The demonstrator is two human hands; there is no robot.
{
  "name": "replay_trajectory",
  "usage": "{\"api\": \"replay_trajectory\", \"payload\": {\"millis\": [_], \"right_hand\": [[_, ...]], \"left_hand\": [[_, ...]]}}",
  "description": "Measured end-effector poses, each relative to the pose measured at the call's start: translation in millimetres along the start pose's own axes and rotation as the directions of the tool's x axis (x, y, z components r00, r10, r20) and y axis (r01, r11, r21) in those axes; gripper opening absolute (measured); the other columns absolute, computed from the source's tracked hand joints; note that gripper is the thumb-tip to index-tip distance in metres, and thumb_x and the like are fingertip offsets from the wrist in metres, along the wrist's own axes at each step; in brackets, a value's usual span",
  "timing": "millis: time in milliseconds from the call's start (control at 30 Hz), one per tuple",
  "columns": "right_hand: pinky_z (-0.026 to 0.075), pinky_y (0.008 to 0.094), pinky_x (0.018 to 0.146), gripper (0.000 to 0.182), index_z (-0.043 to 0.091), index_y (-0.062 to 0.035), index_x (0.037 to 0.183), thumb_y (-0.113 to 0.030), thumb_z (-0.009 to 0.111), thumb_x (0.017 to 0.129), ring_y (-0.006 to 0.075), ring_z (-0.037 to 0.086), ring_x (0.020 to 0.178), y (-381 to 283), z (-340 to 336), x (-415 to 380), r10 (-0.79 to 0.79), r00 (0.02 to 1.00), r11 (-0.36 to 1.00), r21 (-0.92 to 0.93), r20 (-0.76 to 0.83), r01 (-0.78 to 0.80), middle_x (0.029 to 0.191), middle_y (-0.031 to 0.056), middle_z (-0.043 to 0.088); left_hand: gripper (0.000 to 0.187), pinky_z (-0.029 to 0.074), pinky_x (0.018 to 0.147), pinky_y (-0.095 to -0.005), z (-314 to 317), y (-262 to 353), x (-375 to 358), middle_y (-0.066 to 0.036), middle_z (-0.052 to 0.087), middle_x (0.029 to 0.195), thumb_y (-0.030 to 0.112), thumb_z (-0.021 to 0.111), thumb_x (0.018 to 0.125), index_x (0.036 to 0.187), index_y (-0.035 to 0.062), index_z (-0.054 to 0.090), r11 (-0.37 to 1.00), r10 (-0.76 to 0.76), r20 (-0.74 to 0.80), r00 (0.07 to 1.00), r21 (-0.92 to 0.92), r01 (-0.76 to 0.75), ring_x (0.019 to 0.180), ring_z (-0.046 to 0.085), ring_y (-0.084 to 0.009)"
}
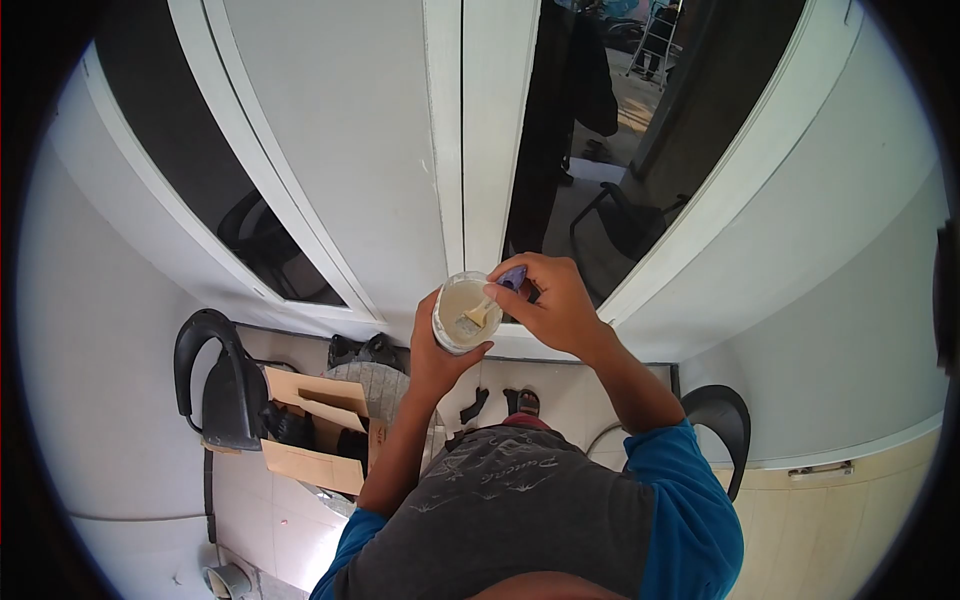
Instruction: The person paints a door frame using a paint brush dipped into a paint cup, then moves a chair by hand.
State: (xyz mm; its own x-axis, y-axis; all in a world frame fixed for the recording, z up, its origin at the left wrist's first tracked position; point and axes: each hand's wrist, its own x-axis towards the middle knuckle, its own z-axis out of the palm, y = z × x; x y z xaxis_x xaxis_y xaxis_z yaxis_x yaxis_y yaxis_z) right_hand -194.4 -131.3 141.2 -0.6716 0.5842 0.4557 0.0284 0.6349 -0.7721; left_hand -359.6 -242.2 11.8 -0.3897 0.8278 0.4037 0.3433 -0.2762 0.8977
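Observation:
My left hand is wrapped round a white paint-smeared tub, held up in front of my chest. Pale liquid coats the inside of the tub. Between the fingers and thumb of my right hand is a paintbrush with a purple handle end and a light wooden neck. Its bristles point down into the tub, at the pale liquid. Both hands are close together, the right one over the tub's right rim.
White-framed dark glass panels reflect chairs and a ladder. At left, an open cardboard box holding dark things stands near a black chair. Another black chair is at right. A grey bucket sits low on the left.

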Motion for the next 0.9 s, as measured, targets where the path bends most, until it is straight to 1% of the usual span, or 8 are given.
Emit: {"api": "replay_trajectory", "payload": {"millis": [67,300,367,500,567,600,800,900], "right_hand": [[0.046,0.0235,0.059,0.019,0.074,-0.0008,0.097,-0.019,0.077,0.091,0.0091,0.058,0.065,1.7,-2.9,-2.6,0.015,1.000,1.000,-0.023,0.010,-0.014,0.082,0.0065,0.071],[0.041,0.0221,0.057,0.017,0.073,-0.0018,0.097,-0.018,0.078,0.091,0.0074,0.054,0.063,-3.9,-7.9,-4.4,0.031,1.000,0.999,0.018,0.005,-0.031,0.076,0.0037,0.068],[0.039,0.0216,0.055,0.016,0.073,-0.0024,0.096,-0.017,0.078,0.091,0.0068,0.051,0.060,0.6,-4.4,-5.1,-0.022,0.999,1.000,0.013,-0.042,0.023,0.075,0.0032,0.068],[0.041,0.0201,0.055,0.016,0.071,-0.0018,0.100,-0.015,0.076,0.092,0.0059,0.056,0.062,2.1,-8.2,-5.0,0.023,0.999,1.000,-0.007,-0.030,-0.023,0.076,0.0034,0.068],[0.046,0.0196,0.057,0.015,0.068,0.0004,0.100,-0.014,0.072,0.095,0.0073,0.064,0.065,17.5,1.6,-4.4,0.166,0.969,0.945,0.310,-0.181,-0.105,0.076,0.0040,0.068],[0.046,0.0192,0.054,0.014,0.065,0.0002,0.101,-0.012,0.070,0.097,0.0092,0.068,0.066,19.9,1.8,-3.5,0.201,0.959,0.917,0.383,-0.200,-0.112,0.076,0.0054,0.069],[0.043,0.0189,0.053,0.017,0.064,-0.0022,0.102,-0.018,0.069,0.098,0.0098,0.066,0.062,40.2,-12.8,-5.1,0.402,0.887,0.809,0.542,-0.226,-0.229,0.077,0.0088,0.071],[0.043,0.0193,0.054,0.018,0.063,-0.0028,0.103,-0.020,0.067,0.100,0.0094,0.063,0.059,48.9,-11.4,-5.0,0.433,0.852,0.791,0.578,-0.295,-0.201,0.076,0.0096,0.071]], "left_hand": [[0.097,0.046,0.107,-0.0406,0.8,1.1,0.0,-0.016,0.053,0.136,0.012,0.094,0.063,0.144,0.0016,0.043,1.000,-0.004,0.005,1.000,-0.009,0.004,0.126,0.056,-0.0297],[0.096,0.045,0.108,-0.0406,4.9,0.9,0.8,-0.016,0.053,0.136,0.012,0.093,0.063,0.145,0.0015,0.043,1.000,0.009,0.017,1.000,0.005,-0.009,0.127,0.055,-0.0298],[0.096,0.045,0.108,-0.0406,5.2,1.8,0.7,-0.016,0.053,0.136,0.012,0.093,0.063,0.145,0.0014,0.043,1.000,0.015,0.015,1.000,0.018,-0.015,0.127,0.055,-0.0299],[0.096,0.045,0.108,-0.0404,6.2,4.7,2.7,-0.016,0.053,0.135,0.011,0.093,0.063,0.144,0.0004,0.043,0.999,0.038,0.003,0.999,0.023,-0.038,0.127,0.055,-0.0294],[0.096,0.045,0.108,-0.0403,5.7,3.4,2.4,-0.016,0.053,0.135,0.011,0.093,0.063,0.144,0.0001,0.043,0.998,0.037,-0.013,0.999,0.050,-0.036,0.127,0.055,-0.0292],[0.096,0.045,0.108,-0.0404,5.6,3.4,3.5,-0.016,0.054,0.134,0.010,0.093,0.063,0.144,-0.0001,0.043,0.999,0.032,-0.015,0.999,0.029,-0.031,0.127,0.055,-0.0292],[0.096,0.046,0.106,-0.0415,5.3,5.6,3.3,-0.017,0.055,0.133,0.012,0.094,0.062,0.143,0.0009,0.043,0.998,0.024,-0.026,0.999,0.053,-0.023,0.126,0.056,-0.0311],[0.097,0.047,0.105,-0.0424,7.9,5.5,3.6,-0.017,0.055,0.134,0.013,0.094,0.063,0.144,0.0013,0.042,0.999,-0.001,-0.020,1.000,0.035,0.002,0.125,0.057,-0.0316]]}}
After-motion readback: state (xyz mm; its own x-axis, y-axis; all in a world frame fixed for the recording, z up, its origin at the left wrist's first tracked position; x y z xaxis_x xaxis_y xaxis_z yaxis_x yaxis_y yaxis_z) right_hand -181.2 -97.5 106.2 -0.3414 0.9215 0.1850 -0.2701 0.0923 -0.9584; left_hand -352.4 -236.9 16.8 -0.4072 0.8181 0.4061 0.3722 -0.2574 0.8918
